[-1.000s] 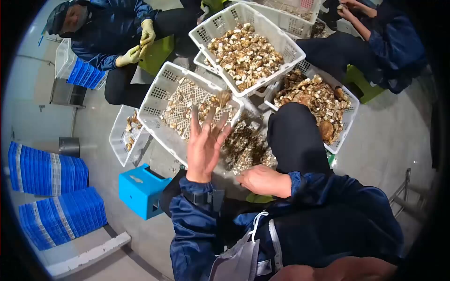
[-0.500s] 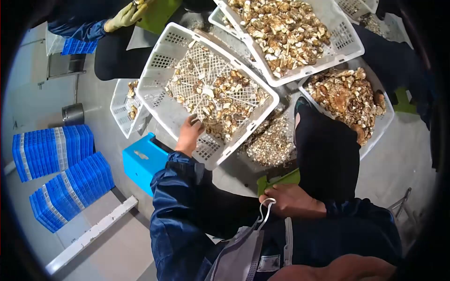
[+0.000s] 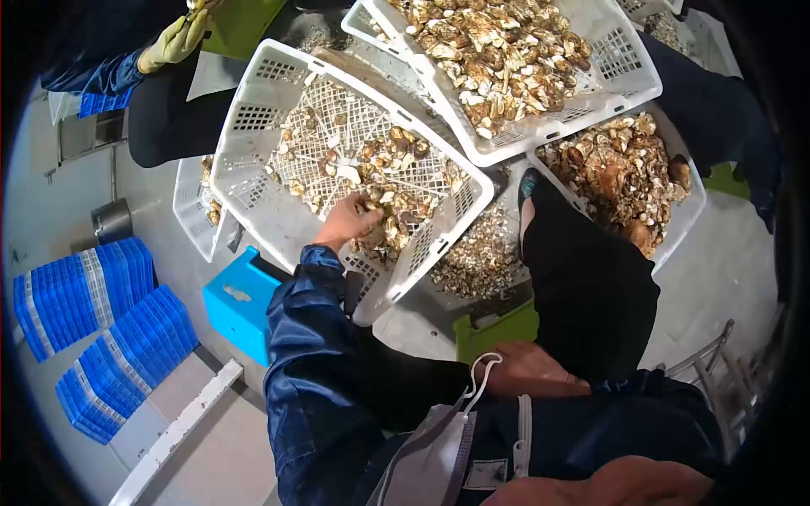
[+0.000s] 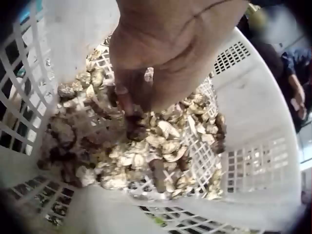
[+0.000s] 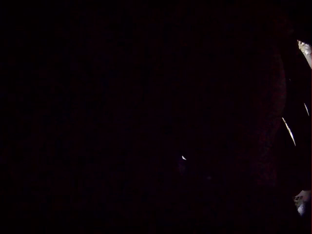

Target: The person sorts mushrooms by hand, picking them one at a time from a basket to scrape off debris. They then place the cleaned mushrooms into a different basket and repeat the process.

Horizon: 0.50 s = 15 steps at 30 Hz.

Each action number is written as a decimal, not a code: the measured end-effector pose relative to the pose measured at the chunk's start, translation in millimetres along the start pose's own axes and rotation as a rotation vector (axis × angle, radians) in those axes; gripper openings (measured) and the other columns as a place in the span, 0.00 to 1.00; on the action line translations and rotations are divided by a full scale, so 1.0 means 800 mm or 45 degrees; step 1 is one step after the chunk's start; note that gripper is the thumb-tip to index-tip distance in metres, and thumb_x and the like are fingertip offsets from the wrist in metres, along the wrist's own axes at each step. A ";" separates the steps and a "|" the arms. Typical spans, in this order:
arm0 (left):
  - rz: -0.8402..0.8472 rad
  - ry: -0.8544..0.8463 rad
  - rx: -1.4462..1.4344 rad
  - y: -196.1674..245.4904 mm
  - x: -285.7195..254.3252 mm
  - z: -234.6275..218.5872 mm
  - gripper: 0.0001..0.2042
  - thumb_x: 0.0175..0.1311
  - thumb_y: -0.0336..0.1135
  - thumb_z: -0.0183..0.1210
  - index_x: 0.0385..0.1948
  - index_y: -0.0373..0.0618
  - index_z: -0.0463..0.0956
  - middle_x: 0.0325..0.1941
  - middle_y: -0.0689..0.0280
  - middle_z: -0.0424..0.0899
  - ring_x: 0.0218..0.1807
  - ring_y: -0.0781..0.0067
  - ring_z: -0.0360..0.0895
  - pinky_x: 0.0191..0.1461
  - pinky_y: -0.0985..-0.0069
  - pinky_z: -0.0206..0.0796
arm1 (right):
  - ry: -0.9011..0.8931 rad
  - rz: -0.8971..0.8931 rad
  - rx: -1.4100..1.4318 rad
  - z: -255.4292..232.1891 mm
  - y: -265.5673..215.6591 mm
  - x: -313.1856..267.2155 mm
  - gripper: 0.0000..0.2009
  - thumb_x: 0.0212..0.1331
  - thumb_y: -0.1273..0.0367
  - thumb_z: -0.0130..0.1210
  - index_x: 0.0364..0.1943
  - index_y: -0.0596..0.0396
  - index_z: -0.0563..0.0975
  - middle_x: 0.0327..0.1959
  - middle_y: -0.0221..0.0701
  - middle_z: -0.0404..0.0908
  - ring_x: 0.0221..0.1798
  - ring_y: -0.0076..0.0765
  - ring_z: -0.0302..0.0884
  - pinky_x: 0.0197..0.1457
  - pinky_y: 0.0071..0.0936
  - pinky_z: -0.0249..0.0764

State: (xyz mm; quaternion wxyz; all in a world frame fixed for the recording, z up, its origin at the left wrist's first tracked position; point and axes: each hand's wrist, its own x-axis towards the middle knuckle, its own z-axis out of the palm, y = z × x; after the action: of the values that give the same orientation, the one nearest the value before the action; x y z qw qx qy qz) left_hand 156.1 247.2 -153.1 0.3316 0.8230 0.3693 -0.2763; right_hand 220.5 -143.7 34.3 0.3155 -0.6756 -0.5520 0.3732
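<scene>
My left hand [image 3: 348, 221] reaches over the near rim of a white perforated crate [image 3: 274, 226] in the head view. Its fingers are down among brown-and-cream pieces [image 3: 396, 198] that look like cut mushrooms. In the left wrist view, the dark-stained thumb and a fingertip [image 4: 157, 174] stand apart among the pieces [image 4: 168, 129], gripping nothing visible. Low at my lap, beside my bent leg, lies my right hand [image 3: 536, 371]; its fingers are mostly hidden, and the right wrist view is nearly black.
A fuller white crate [image 3: 620, 63] stands behind, another [image 3: 683, 223] at the right. Scraps [image 3: 481, 257] lie heaped on the floor by a green stool [image 3: 498, 331]. Left are a blue stool [image 3: 240, 295] and stacked blue crates [image 3: 126, 363]. A gloved person [image 3: 173, 42] sits opposite.
My left hand has gone from raised with spread fingers down into the crate's pieces. My right hand has drawn back from the floor heap to my lap. The head view has shifted.
</scene>
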 end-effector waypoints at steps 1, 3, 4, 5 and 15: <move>-0.011 -0.080 0.108 0.006 0.000 -0.009 0.23 0.53 0.39 0.69 0.49 0.34 0.79 0.43 0.44 0.86 0.50 0.47 0.84 0.55 0.60 0.73 | -0.012 0.001 0.000 0.001 0.001 -0.001 0.06 0.57 0.66 0.59 0.34 0.52 0.80 0.30 0.34 0.77 0.36 0.40 0.81 0.34 0.35 0.78; -0.020 0.005 0.165 0.010 0.003 -0.016 0.22 0.53 0.36 0.67 0.50 0.37 0.78 0.46 0.46 0.85 0.51 0.48 0.83 0.56 0.60 0.73 | -0.037 0.006 -0.002 0.004 0.003 -0.004 0.06 0.57 0.66 0.58 0.34 0.51 0.80 0.30 0.34 0.77 0.36 0.39 0.81 0.35 0.35 0.78; 0.008 0.082 0.193 -0.002 0.012 -0.014 0.22 0.52 0.35 0.67 0.50 0.38 0.78 0.46 0.47 0.85 0.51 0.48 0.82 0.56 0.59 0.73 | -0.032 0.013 0.000 0.003 0.004 -0.005 0.06 0.57 0.66 0.58 0.33 0.51 0.79 0.30 0.33 0.77 0.36 0.39 0.80 0.35 0.35 0.78; 0.038 0.160 0.220 -0.012 0.019 -0.013 0.22 0.52 0.35 0.67 0.50 0.39 0.78 0.46 0.48 0.84 0.51 0.47 0.81 0.56 0.59 0.72 | -0.028 0.020 0.001 0.002 0.005 -0.006 0.06 0.57 0.66 0.58 0.33 0.51 0.79 0.29 0.33 0.76 0.36 0.39 0.80 0.35 0.35 0.78; -0.094 0.606 0.472 0.029 0.003 -0.021 0.31 0.57 0.61 0.69 0.54 0.48 0.74 0.38 0.50 0.87 0.43 0.46 0.85 0.47 0.55 0.74 | -0.038 0.061 -0.064 -0.004 0.008 -0.009 0.05 0.57 0.67 0.58 0.34 0.52 0.79 0.29 0.33 0.77 0.36 0.38 0.81 0.36 0.33 0.79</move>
State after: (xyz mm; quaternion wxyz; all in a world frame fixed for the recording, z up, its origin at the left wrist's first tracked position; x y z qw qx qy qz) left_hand 179.8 249.1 -136.1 0.0697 0.8971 0.4096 -0.1501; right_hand 225.4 -151.9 31.7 0.2810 -0.6907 -0.5495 0.3768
